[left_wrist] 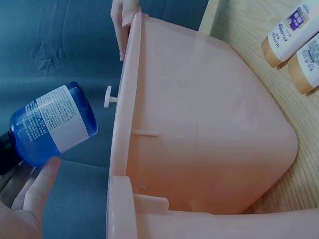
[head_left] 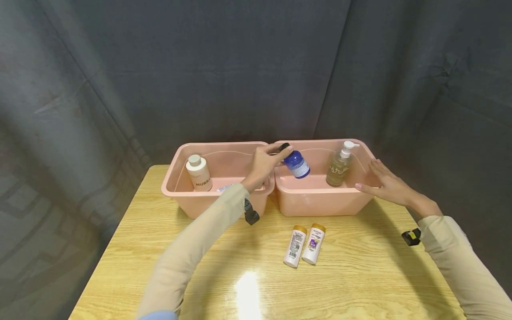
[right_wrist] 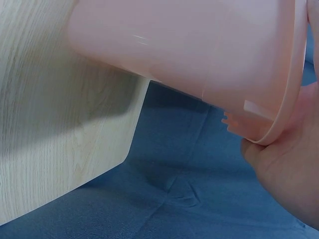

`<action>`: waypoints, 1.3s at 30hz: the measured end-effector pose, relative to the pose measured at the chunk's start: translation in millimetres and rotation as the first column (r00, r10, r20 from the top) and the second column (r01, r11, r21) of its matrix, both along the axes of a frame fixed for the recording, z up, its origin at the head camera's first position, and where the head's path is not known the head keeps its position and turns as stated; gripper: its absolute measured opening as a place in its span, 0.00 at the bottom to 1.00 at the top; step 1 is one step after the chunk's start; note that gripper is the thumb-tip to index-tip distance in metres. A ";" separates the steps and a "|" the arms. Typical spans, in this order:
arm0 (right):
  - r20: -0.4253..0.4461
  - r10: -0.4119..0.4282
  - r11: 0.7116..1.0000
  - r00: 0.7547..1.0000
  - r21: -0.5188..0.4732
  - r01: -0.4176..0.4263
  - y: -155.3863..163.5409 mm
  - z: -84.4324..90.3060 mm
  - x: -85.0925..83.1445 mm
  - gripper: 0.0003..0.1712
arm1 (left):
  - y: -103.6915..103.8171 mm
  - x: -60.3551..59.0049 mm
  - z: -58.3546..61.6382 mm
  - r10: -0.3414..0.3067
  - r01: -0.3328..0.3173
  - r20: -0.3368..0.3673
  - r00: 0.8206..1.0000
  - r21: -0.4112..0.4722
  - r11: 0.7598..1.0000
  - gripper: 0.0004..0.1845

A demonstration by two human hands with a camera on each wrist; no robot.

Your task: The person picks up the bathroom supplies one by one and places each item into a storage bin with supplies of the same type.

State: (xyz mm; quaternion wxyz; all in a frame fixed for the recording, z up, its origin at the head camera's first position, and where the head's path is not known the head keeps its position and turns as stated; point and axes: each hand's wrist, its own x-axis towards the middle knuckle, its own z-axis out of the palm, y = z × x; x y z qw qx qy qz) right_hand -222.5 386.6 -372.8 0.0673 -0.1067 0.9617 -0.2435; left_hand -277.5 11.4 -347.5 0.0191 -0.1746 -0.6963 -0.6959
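My left hand (head_left: 262, 165) holds a blue bottle (head_left: 298, 165) by its black cap, tilted with its base down to the right. The bottle hangs over the left part of the right pink bin (head_left: 320, 202); its white label (left_wrist: 61, 118) shows in the left wrist view. My right hand (head_left: 394, 186) rests at the right end of that bin's rim, fingers extended and thumb spread toward the front rim. Inside this bin stands a greenish pump bottle (head_left: 338, 171) with a white pump head.
The left pink bin (head_left: 224, 202) stands alongside, with a white bottle (head_left: 199, 174) inside, leaning slightly. Two white bottles with gold caps, one left (head_left: 295, 246) and one right (head_left: 314, 244), lie on the wooden table (head_left: 360, 275). A dark curtain (head_left: 224, 66) hangs behind.
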 end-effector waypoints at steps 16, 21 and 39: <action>0.003 0.000 1.000 1.000 -0.005 0.000 0.3 -0.2 0.6 0.60 | 18.6 -18.4 -7.2 0.068 -0.093 0.151 0.986 0.167 0.982 0.22; 0.002 0.001 1.000 1.000 -0.002 -0.001 0.5 -0.8 0.5 0.60 | 24.6 -25.9 -8.1 0.106 -0.137 0.179 0.978 0.174 0.975 0.24; 0.003 -0.002 1.000 1.000 -0.009 0.002 -0.1 -0.1 1.5 0.60 | 32.6 -46.1 -11.1 0.215 -0.266 0.277 0.936 0.160 0.951 0.23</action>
